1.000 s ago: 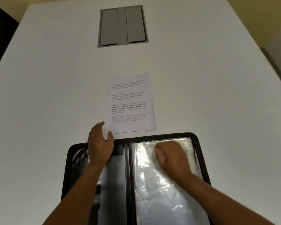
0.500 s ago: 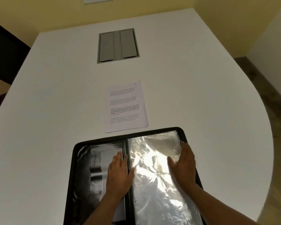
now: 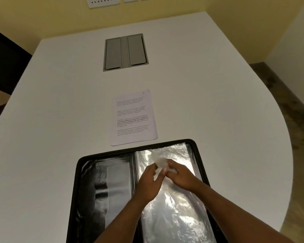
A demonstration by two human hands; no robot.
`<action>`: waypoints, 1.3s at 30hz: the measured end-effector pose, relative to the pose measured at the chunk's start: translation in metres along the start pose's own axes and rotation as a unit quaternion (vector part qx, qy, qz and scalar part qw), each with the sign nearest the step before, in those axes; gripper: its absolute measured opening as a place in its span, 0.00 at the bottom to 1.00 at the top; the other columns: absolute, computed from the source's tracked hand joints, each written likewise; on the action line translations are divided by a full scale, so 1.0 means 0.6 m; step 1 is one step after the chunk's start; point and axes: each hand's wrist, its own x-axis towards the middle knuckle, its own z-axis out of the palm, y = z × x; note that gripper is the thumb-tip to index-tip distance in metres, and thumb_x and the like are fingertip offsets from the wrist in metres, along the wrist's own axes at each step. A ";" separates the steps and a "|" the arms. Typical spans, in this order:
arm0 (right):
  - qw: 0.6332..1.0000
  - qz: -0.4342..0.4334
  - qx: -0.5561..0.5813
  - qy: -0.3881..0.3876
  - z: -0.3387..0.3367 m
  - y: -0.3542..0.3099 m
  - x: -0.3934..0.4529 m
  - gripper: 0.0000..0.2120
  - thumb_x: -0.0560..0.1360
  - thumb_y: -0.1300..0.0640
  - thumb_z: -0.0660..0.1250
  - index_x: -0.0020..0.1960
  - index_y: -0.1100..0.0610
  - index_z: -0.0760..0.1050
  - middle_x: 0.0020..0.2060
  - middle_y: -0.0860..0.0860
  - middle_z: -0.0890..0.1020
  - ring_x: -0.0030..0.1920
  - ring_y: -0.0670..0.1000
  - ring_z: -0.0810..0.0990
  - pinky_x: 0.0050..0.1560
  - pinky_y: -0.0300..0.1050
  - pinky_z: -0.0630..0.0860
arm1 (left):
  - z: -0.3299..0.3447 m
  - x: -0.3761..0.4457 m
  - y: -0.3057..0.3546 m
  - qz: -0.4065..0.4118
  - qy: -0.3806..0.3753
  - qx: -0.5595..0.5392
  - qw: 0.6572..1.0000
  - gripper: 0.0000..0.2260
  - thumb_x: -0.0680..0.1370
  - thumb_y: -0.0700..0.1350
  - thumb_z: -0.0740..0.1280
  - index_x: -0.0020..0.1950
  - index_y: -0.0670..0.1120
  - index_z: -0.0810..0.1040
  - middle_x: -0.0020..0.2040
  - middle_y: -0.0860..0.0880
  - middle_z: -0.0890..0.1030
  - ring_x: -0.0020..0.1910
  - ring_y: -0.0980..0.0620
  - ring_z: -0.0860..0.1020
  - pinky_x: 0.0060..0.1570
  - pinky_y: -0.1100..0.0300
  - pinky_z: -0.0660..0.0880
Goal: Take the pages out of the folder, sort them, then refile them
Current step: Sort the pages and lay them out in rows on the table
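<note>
1. At the 6 o'clock edge of the white table [image 3: 218, 106], a black folder [image 3: 81, 172] is lying open, its spine running toward 12 o'clock.
2. Clear plastic sleeves [image 3: 174, 216] are covering the folder's right half and catching glare; the left half is showing dark inner pockets.
3. The left hand [image 3: 148, 183] is reaching across the spine onto the sleeves, its fingers pinching a raised fold of the top sleeve.
4. The right hand [image 3: 180, 176] is meeting it at the same fold, fingers curled and gripping the plastic; the two hands are touching at the fingertips.
5. A small stack of printed pages [image 3: 133, 118] is lying flat on the table just beyond the folder's 12 o'clock edge, apart from both hands.
6. A grey twin-flap cable hatch [image 3: 125, 52] is sitting flush in the tabletop, well beyond the pages toward 12 o'clock.
</note>
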 end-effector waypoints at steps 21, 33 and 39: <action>0.907 0.180 0.149 0.352 -0.137 0.008 0.090 0.08 0.79 0.57 0.64 0.53 0.58 0.80 0.44 0.52 0.85 0.39 0.48 0.81 0.47 0.47 0.79 | 0.062 0.036 0.012 0.082 -0.158 0.385 0.905 0.40 0.73 0.57 0.69 0.78 0.57 0.49 0.77 0.55 0.33 0.72 0.43 0.59 0.63 0.48 0.71; 0.887 -0.085 -0.446 0.080 -0.046 0.099 0.068 0.34 0.80 0.34 0.38 0.80 0.51 0.45 0.78 0.48 0.45 0.78 0.48 0.42 0.76 0.51 0.42 | 0.035 0.037 -0.025 0.183 0.048 0.281 0.941 0.25 0.78 0.52 0.61 0.74 0.48 0.66 0.76 0.50 0.63 0.73 0.50 0.65 0.71 0.52 0.64; 0.880 0.005 -0.463 0.107 -0.061 0.087 0.076 0.37 0.78 0.31 0.35 0.78 0.53 0.33 0.77 0.48 0.33 0.76 0.48 0.31 0.76 0.50 0.34 | 0.015 0.041 -0.055 0.068 -0.033 0.433 0.898 0.40 0.75 0.72 0.47 0.77 0.53 0.34 0.76 0.51 0.29 0.74 0.49 0.28 0.73 0.48 0.36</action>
